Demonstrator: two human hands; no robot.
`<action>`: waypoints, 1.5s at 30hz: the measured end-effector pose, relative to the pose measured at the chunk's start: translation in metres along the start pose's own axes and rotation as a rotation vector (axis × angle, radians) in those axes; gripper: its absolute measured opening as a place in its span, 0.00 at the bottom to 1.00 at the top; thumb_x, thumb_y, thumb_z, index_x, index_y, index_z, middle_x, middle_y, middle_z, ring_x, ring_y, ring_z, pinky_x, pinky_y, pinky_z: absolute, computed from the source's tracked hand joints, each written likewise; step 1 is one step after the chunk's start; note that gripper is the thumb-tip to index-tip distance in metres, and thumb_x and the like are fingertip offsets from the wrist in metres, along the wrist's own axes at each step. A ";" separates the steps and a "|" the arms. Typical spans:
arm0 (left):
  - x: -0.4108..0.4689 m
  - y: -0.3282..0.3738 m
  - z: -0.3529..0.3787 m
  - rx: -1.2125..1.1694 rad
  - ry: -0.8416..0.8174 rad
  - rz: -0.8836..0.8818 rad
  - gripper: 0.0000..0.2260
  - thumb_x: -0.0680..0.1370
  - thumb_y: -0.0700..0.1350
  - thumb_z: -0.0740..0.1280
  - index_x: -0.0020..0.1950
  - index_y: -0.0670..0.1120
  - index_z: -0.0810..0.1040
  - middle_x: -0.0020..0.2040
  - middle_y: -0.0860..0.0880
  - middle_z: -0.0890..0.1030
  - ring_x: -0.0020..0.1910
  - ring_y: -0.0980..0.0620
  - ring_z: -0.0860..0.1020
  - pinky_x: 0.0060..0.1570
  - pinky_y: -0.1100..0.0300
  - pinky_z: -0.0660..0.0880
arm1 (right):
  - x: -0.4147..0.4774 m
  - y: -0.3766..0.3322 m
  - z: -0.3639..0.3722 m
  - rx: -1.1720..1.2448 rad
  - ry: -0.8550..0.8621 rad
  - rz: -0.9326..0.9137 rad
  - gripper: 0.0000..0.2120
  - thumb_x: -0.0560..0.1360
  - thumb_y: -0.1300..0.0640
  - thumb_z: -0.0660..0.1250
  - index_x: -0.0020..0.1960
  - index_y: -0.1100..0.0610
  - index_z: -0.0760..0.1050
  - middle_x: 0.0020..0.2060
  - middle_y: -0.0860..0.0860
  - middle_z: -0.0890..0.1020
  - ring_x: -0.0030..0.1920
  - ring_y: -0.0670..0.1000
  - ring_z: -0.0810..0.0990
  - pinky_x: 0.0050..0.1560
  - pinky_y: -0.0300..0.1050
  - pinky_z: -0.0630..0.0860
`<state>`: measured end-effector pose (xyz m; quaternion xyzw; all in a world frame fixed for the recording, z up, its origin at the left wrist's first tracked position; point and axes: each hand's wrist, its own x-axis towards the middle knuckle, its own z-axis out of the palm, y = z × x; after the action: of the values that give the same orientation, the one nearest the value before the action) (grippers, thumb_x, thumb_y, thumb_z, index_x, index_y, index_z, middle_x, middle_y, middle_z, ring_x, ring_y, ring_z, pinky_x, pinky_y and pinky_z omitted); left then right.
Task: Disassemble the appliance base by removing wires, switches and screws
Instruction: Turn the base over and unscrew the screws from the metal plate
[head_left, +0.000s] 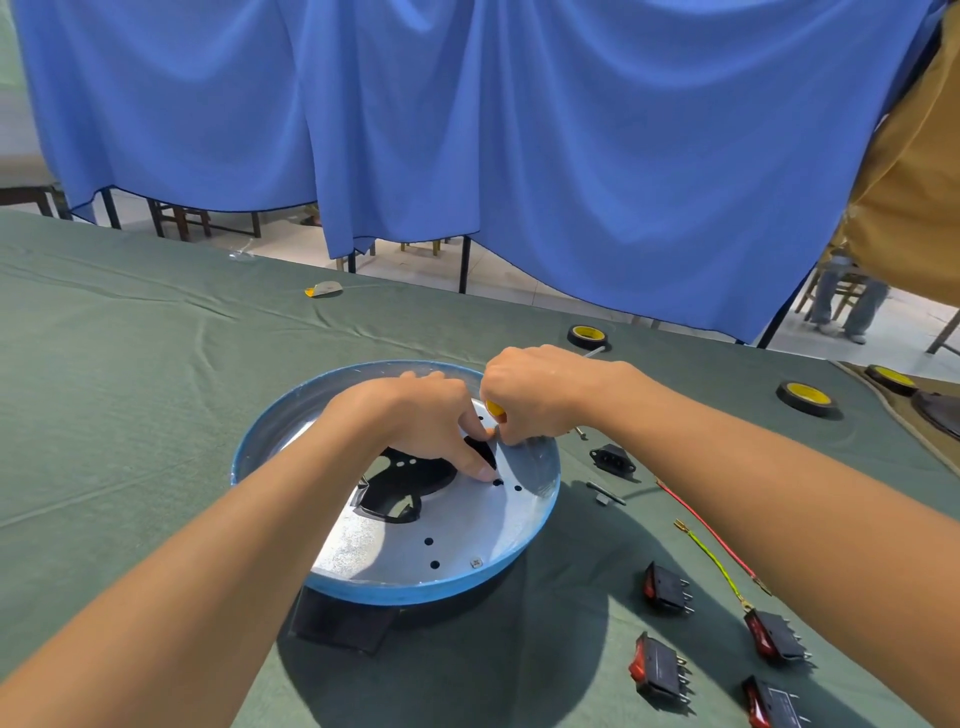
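Note:
The round metal appliance base (405, 545) with a blue rim lies tilted on the green table cloth. My left hand (415, 415) reaches into it, fingers curled and thumb pressing a black plate (415, 483) against the base floor. My right hand (535, 395) grips a yellow-handled screwdriver (496, 409), whose metal shaft sticks out behind the hand; its handle end points down beside my left thumb. The spot where the hands meet is hidden. Several red rocker switches (662, 673) lie at the lower right, next to a red wire (701, 525) and a yellow-green wire (719, 561).
A black power socket (613, 460) and a small black part (605, 493) lie right of the base, with a loose screw (581, 431). Three tape rolls (806, 397) stand at the back right. A blue curtain hangs behind the table. A black block (337, 621) props the base.

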<state>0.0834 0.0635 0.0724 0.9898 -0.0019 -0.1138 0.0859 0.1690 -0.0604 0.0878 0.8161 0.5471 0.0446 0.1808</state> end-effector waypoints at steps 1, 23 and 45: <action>0.000 0.000 0.000 -0.001 -0.001 0.003 0.22 0.71 0.67 0.67 0.64 0.63 0.77 0.41 0.57 0.70 0.50 0.47 0.70 0.47 0.56 0.66 | 0.001 0.000 -0.001 0.005 -0.009 -0.004 0.18 0.68 0.54 0.71 0.28 0.53 0.63 0.27 0.50 0.70 0.27 0.49 0.65 0.25 0.42 0.62; -0.003 0.000 0.001 0.011 -0.003 -0.034 0.25 0.71 0.68 0.67 0.66 0.64 0.75 0.45 0.53 0.69 0.56 0.44 0.66 0.59 0.49 0.70 | -0.008 0.012 0.007 0.253 0.067 0.099 0.07 0.74 0.47 0.71 0.48 0.49 0.82 0.42 0.45 0.74 0.47 0.52 0.76 0.39 0.46 0.73; -0.004 0.002 0.000 0.023 -0.007 -0.030 0.25 0.72 0.67 0.66 0.68 0.63 0.74 0.47 0.53 0.67 0.54 0.47 0.64 0.51 0.55 0.64 | -0.009 0.009 0.008 0.046 0.020 -0.042 0.04 0.78 0.53 0.66 0.47 0.52 0.78 0.45 0.46 0.73 0.46 0.52 0.74 0.39 0.48 0.72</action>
<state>0.0794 0.0617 0.0738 0.9902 0.0115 -0.1183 0.0729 0.1754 -0.0737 0.0850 0.8079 0.5668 0.0360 0.1573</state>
